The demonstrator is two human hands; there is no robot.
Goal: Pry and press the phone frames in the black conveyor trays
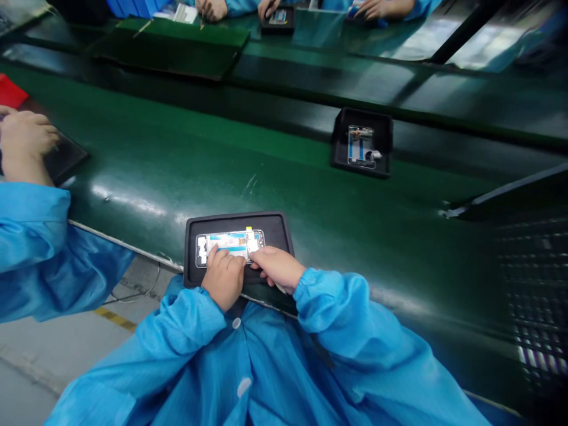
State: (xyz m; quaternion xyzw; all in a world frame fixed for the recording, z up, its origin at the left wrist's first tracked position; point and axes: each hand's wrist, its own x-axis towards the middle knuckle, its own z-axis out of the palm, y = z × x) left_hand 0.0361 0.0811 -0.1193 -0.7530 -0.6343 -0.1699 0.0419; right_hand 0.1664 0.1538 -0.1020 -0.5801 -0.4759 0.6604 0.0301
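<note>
single head-worn view from above, facing forward and down over the bench [293,195]

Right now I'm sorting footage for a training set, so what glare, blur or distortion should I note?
Head view: pale glare on the green bench, either side of the near tray; head view: dark grid at the right edge, dim and smeared; head view: opened phone fairly clear, its finest parts too small to resolve; head view: stretching towards the corners.
</note>
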